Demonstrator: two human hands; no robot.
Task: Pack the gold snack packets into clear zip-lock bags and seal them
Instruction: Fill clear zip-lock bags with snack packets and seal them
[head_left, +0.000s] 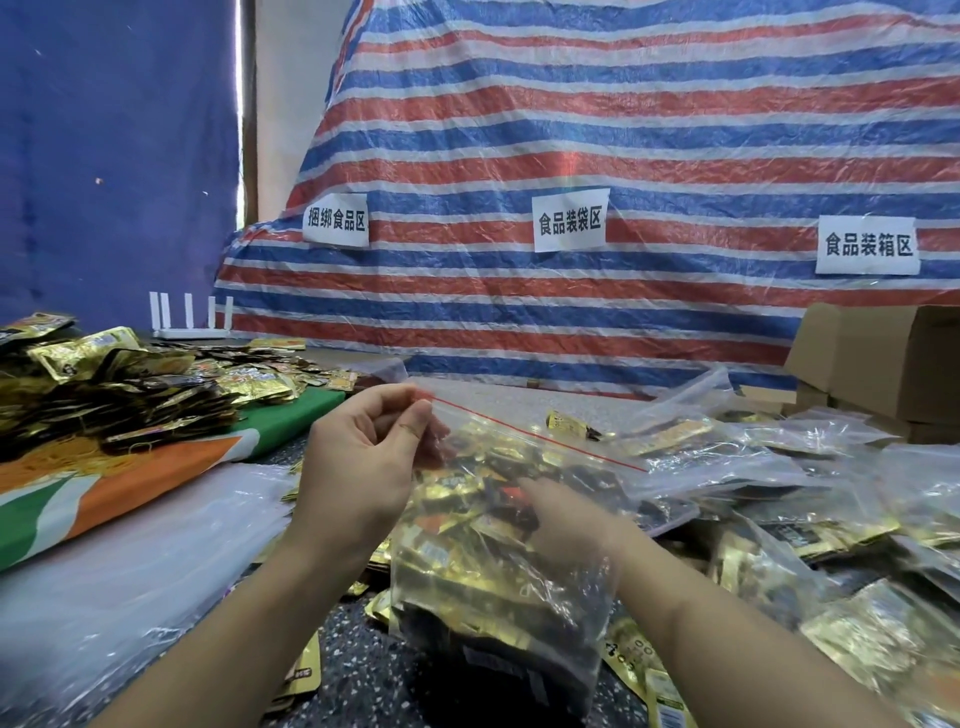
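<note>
Pinching zip-lock bag (498, 561) red edge: left hand (363, 457); right hand (566, 519) inside.

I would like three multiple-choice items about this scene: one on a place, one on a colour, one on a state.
1. Where is the loose packet pile? A far left B far right C on the boxes
2. What colour is the bag's zip line? A blue B red C green
3. What does the left hand do? A lies flat B holds a box C pinches the bag top

Key: 1 A, the pile lies at the left edge. 2 B, a red line runs along the opening. 3 C, thumb and fingers close on the corner.
</note>
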